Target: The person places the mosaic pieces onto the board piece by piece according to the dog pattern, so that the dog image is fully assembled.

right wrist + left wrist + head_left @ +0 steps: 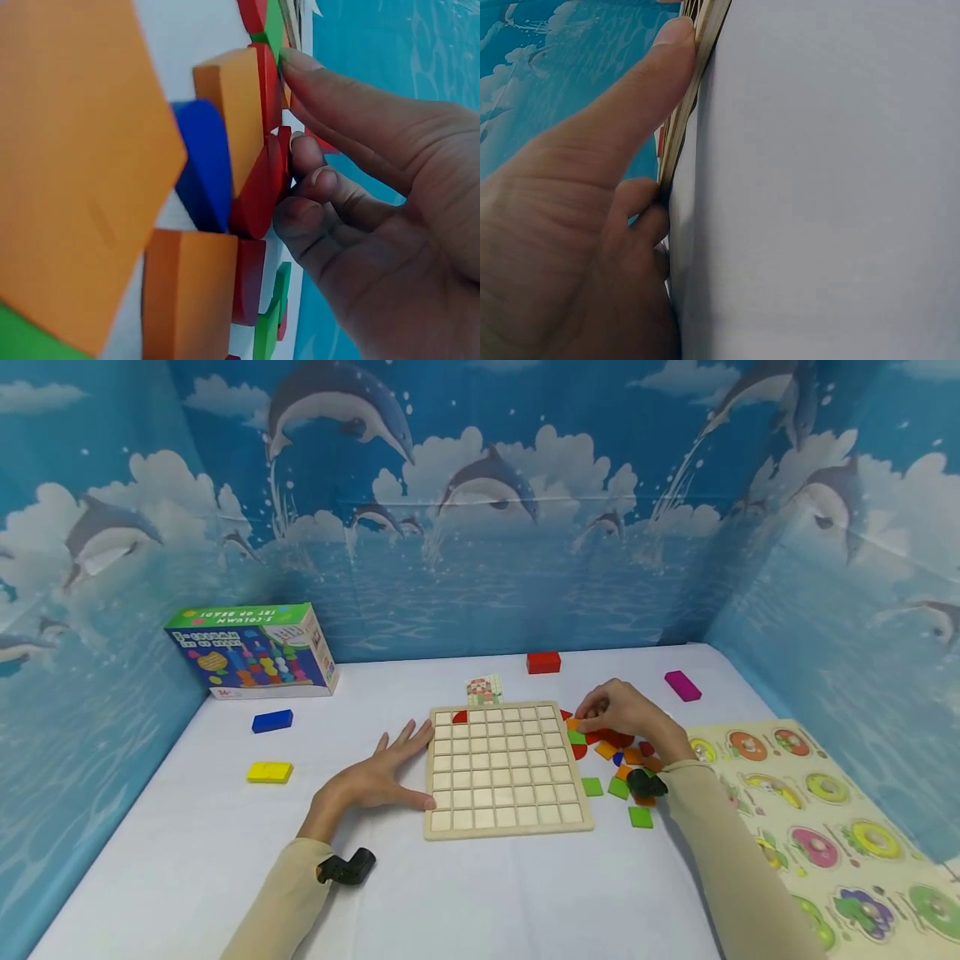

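A wooden grid board (510,768) lies flat on the table, a red quarter-round piece (460,717) in its top row. My left hand (378,777) rests at the board's left edge, fingers spread, thumb by the lower corner; in the left wrist view the thumb (652,75) touches the rim. Beyond the board's right edge, my right hand (621,708) is over a pile of loose pieces. Its thumb and forefinger pinch a small orange piece (573,724) beside a green piece (577,737). The other fingers curl near red pieces (259,187).
A small pattern card (483,689) lies behind the board. Blue (272,721), yellow (270,772), red (543,662) and magenta (682,686) blocks lie around it. A toy box (255,652) stands back left; a printed fruit sheet (780,860) covers the right side.
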{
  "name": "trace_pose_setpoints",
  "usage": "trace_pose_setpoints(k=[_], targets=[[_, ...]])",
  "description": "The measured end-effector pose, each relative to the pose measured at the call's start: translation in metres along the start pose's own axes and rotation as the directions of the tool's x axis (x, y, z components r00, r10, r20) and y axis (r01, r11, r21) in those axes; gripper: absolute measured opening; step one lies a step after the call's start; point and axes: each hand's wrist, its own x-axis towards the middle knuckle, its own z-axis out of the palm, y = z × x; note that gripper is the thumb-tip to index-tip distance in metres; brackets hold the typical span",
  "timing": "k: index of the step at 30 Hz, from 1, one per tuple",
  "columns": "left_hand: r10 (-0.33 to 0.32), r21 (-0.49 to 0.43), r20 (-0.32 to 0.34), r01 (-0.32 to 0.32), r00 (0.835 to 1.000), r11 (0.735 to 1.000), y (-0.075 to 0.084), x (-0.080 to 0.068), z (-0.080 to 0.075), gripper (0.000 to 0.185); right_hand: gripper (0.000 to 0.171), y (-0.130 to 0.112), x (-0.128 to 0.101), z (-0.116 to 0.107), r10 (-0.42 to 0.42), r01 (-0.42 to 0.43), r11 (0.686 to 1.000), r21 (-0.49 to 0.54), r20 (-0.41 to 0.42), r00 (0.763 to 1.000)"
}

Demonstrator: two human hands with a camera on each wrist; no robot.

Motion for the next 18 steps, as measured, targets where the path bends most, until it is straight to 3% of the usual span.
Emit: trace_pose_setpoints(k=[12, 18], targets=[[-0.003, 0.010, -0.009, 0.003, 1.000, 1.000, 0.0037, 0.0009, -0.0009, 0.122, 0.016, -0.0055, 0.0005, -0.0034, -0.007, 0.007, 0.999, -0.036, 0.005, 1.000], [-0.015, 0.014, 0.003, 0.015, 1.000, 1.000, 0.0017, -0.0014, -0.0015, 0.123, 0.015, -0.0068, 0.0013, -0.0026, 0.050, -0.050, 0.999, 0.010, -0.006, 0.999]])
